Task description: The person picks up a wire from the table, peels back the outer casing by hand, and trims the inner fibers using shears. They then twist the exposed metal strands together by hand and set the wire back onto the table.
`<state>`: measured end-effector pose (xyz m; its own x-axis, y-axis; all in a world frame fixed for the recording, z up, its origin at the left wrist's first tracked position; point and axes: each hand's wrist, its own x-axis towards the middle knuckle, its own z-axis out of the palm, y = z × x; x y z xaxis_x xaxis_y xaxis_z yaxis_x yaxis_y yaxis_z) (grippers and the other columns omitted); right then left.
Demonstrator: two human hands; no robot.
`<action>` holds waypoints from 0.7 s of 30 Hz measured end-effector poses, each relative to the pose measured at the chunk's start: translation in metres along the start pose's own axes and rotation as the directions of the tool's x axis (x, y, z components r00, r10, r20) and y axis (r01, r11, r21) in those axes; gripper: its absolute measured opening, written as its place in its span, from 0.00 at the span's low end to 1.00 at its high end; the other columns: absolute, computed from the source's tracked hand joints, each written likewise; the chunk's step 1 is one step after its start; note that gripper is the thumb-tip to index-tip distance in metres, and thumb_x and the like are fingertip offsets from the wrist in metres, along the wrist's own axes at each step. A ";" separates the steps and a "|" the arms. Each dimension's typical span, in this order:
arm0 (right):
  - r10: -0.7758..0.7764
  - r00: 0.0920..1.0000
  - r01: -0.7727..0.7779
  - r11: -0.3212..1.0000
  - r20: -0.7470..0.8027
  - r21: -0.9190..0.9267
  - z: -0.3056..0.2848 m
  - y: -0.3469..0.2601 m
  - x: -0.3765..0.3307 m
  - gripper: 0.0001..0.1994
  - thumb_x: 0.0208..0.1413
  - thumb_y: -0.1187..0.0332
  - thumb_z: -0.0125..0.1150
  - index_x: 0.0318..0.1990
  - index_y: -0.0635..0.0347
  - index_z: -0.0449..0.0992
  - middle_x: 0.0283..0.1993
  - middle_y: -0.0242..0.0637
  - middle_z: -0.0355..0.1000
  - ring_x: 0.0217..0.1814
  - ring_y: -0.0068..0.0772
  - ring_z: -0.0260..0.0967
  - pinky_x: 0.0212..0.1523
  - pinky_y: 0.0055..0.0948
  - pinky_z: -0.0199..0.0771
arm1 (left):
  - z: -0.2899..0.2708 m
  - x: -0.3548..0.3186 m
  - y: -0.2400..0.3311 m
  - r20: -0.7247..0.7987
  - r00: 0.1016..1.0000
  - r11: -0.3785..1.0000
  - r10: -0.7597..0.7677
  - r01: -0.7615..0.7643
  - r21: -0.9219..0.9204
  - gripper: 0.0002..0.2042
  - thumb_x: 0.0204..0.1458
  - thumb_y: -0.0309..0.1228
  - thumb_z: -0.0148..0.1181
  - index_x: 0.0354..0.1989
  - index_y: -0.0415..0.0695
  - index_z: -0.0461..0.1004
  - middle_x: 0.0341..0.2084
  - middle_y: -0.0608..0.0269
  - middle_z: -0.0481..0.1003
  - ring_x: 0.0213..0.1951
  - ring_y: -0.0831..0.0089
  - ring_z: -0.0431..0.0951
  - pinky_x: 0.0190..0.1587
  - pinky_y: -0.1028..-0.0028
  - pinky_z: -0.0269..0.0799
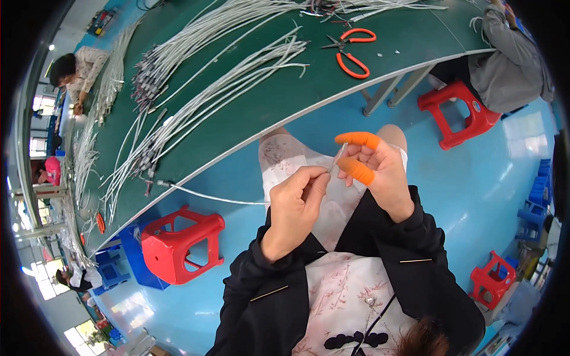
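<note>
The cable (335,164) is held above the lap, in front of the torso and apart from the table (261,110). Its short end section points upward and away from the body. The left hand (297,202) has its grip closed on the cable, thumb against index finger. The right hand (383,169) is positioned at the upper end of the cable, with orange finger cots (358,172) on thumb and index finger. Whether the right grip is pinching the cable or only resting beside it cannot be told.

A white lead (219,199) extends from the near table edge toward the left wrist, where it passes out of sight; its connection to the held cable cannot be confirmed. On the green table, a small bundle (217,96) of white cables lies nearest the edge, with a larger bundle (205,32) beyond it. Snips (341,45) with orange handles lie to the right, handles spread. A red stool (161,252) stands at left; another person, in grey (507,74), sits at right.
</note>
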<state>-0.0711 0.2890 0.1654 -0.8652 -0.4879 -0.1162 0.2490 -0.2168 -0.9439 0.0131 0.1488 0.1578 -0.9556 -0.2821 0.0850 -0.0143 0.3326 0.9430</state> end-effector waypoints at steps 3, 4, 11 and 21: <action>0.044 0.998 -0.047 0.996 -0.043 -0.077 -0.001 -0.002 0.001 0.08 0.55 0.77 0.57 0.42 0.71 0.73 0.30 0.37 0.72 0.27 0.24 0.72 0.25 0.20 0.71 | 0.005 -0.001 -0.007 -0.022 0.998 0.996 0.057 -0.055 0.069 0.03 0.52 0.20 0.58 0.34 0.35 0.74 0.19 0.63 0.73 0.22 0.81 0.72 0.26 0.81 0.67; 0.056 0.997 -0.059 0.995 -0.045 -0.085 -0.002 -0.002 0.003 0.07 0.55 0.78 0.57 0.41 0.71 0.73 0.29 0.37 0.72 0.27 0.25 0.72 0.25 0.20 0.71 | 0.005 0.000 -0.009 -0.033 0.996 0.992 0.085 -0.081 0.098 0.03 0.52 0.20 0.58 0.34 0.35 0.73 0.19 0.63 0.74 0.22 0.81 0.72 0.25 0.81 0.67; 0.172 0.983 -0.153 0.963 0.068 -0.224 -0.016 -0.004 0.013 0.05 0.55 0.78 0.55 0.37 0.71 0.74 0.27 0.37 0.72 0.25 0.25 0.72 0.25 0.20 0.72 | -0.003 0.009 -0.015 -0.022 0.998 0.991 0.060 -0.057 0.119 0.03 0.53 0.21 0.56 0.35 0.35 0.72 0.20 0.62 0.73 0.23 0.82 0.72 0.27 0.81 0.68; 0.212 0.955 -0.083 0.860 0.206 -0.503 -0.024 -0.018 0.015 0.03 0.55 0.78 0.56 0.34 0.71 0.73 0.26 0.37 0.72 0.20 0.22 0.70 0.20 0.18 0.70 | -0.002 0.023 -0.023 0.241 0.965 0.938 -0.104 0.176 -0.300 0.05 0.57 0.25 0.52 0.37 0.36 0.73 0.19 0.67 0.72 0.21 0.85 0.66 0.24 0.83 0.62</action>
<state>-0.0988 0.3060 0.1737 -0.6840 -0.6862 -0.2475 0.0669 0.2789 -0.9580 -0.0080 0.1333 0.1383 -0.9915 -0.0903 -0.0934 -0.0931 -0.0079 0.9956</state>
